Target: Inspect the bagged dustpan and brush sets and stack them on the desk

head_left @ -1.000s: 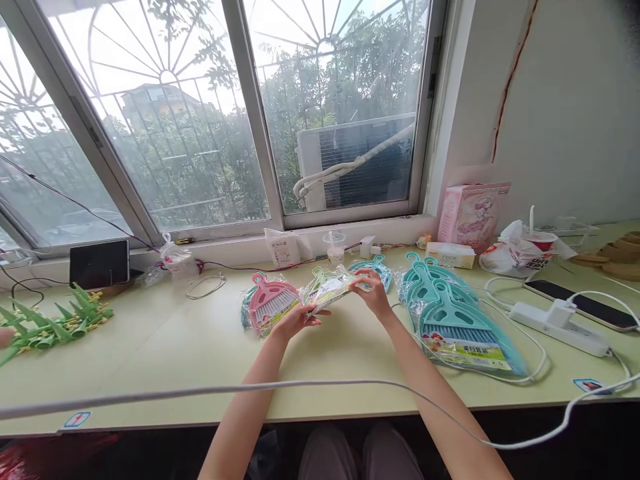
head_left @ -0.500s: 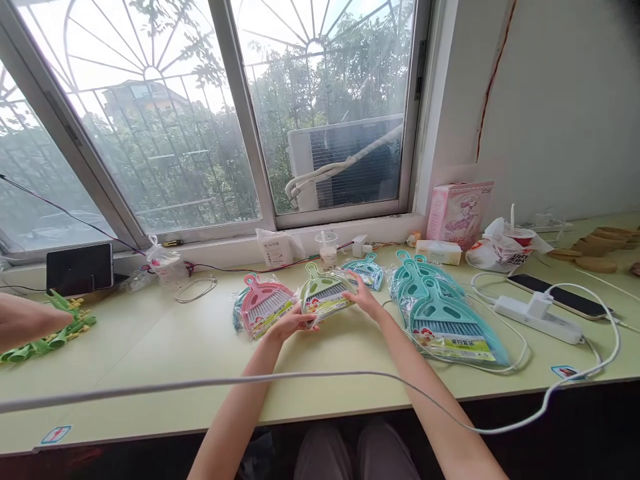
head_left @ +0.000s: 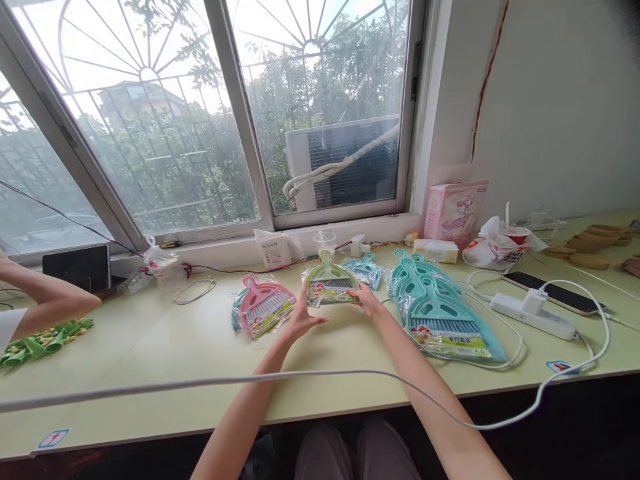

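Note:
Between my two hands is a green dustpan and brush set (head_left: 330,283) in clear plastic wrap, its handle pointing away from me. My left hand (head_left: 301,319) grips its left edge, thumb stretched to the right. At its right edge, the fingers of my right hand (head_left: 366,299) close on the wrapper. A pink dustpan set (head_left: 265,303) lies to the left, over a teal one that is mostly covered. Overlapping teal dustpan sets (head_left: 445,320) lie to the right. Behind my right hand rests a smaller blue-teal set (head_left: 365,269).
A white cable (head_left: 250,378) crosses in front, above my forearms. To the right are a power strip (head_left: 533,317) and a phone (head_left: 553,293). A lidded cup (head_left: 325,241) stands behind the green set. Another person's arm (head_left: 50,293) reaches in at the left over green items (head_left: 45,343).
The green set has moved away from me and turned straighter, its handle now in front of the cup. My left hand shifted to its left side. The other person's arm reaches further into view.

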Demonstrator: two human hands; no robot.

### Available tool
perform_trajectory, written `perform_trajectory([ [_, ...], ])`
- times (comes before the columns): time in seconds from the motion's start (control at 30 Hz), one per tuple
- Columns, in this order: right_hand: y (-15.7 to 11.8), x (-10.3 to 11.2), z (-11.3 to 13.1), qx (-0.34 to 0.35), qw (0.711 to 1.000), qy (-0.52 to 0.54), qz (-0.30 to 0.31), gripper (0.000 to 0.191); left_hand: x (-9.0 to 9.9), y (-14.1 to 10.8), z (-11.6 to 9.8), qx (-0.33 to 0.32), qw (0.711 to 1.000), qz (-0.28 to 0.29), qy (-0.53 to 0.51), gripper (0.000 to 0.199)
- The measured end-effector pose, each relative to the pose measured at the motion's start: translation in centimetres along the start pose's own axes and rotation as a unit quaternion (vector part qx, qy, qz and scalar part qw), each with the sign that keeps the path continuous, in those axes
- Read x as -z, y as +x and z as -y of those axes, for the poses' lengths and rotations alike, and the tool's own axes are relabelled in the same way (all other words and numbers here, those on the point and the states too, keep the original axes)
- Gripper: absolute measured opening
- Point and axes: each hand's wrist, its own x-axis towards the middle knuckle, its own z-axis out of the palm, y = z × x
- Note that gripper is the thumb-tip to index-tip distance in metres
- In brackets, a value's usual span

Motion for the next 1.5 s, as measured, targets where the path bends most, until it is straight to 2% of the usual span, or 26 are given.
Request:
perform_trajectory([
  [0.07,-0.2,-0.3,0.1,0.011,1.000,-0.008,0.012,0.051,-0.5,0.2,0.5,-0.023,0.997,-0.070,0.026,0.098],
  [0.13,-0.5,-0.6,0.3,0.025,0.999,-0.013,0.018,0.053,-0.9,0.4,0.9,-0.033,0.993,-0.112,0.023,0.081],
  [0.23,-0.9,-1.0,0.6,0.037,0.999,-0.011,0.025,0.054,-1.0,0.5,1.2,-0.019,0.993,-0.112,-0.009,0.060],
  [0.37,-1.0,-1.0,0.8,0.035,0.998,-0.011,0.041,0.057,-0.7,0.7,1.0,0.034,0.993,-0.115,-0.009,0.032],
  [0.47,-0.7,-0.7,0.6,0.049,0.997,-0.042,0.034,0.063,-0.4,0.5,0.5,0.027,0.986,-0.154,0.050,0.020],
  [0.53,-0.6,-0.4,0.3,0.074,0.995,-0.065,0.027,0.064,-0.3,-0.2,0.1,0.014,0.975,-0.180,0.129,0.015],
  [0.63,-0.6,-0.2,-0.2,0.086,0.991,-0.090,0.055,0.060,-0.1,-2.9,-0.3,0.024,0.950,-0.177,0.257,0.012],
  [0.73,-1.1,-0.5,-0.6,0.067,0.986,-0.100,0.114,0.052,0.9,-6.9,-0.4,0.015,0.942,-0.154,0.297,0.010],
  [0.77,-1.3,-0.8,-0.6,0.064,0.984,-0.103,0.128,0.050,1.6,-8.3,-0.3,0.001,0.944,-0.141,0.298,0.015],
  [0.87,-2.1,-1.5,-0.7,0.055,0.982,-0.102,0.152,0.048,4.4,-11.5,0.0,-0.028,0.940,-0.099,0.325,0.057],
  [0.93,-2.5,-1.8,-0.8,0.039,0.982,-0.096,0.156,0.047,6.5,-12.2,0.3,-0.018,0.928,-0.121,0.353,0.067],
  [1.0,-2.8,-1.8,-0.9,0.024,0.984,-0.087,0.155,0.044,8.3,-11.7,0.7,-0.010,0.916,-0.157,0.369,0.052],
  [1.13,-3.4,-1.3,-1.1,-0.001,0.988,-0.062,0.140,0.044,10.3,-9.4,1.6,-0.011,0.904,-0.165,0.395,0.016],
  [1.23,-3.8,-1.2,-0.9,-0.018,0.992,-0.061,0.110,0.048,10.8,-8.1,2.1,0.007,0.890,-0.204,0.408,0.018],
  [1.33,-4.0,-1.5,-0.9,-0.012,0.993,-0.055,0.100,0.050,11.0,-7.3,2.5,0.013,0.865,-0.245,0.439,0.019],
  [1.5,-3.7,-3.2,-1.8,-0.005,0.991,-0.061,0.118,0.050,10.9,-5.8,3.0,0.005,0.858,-0.247,0.450,0.016],
])
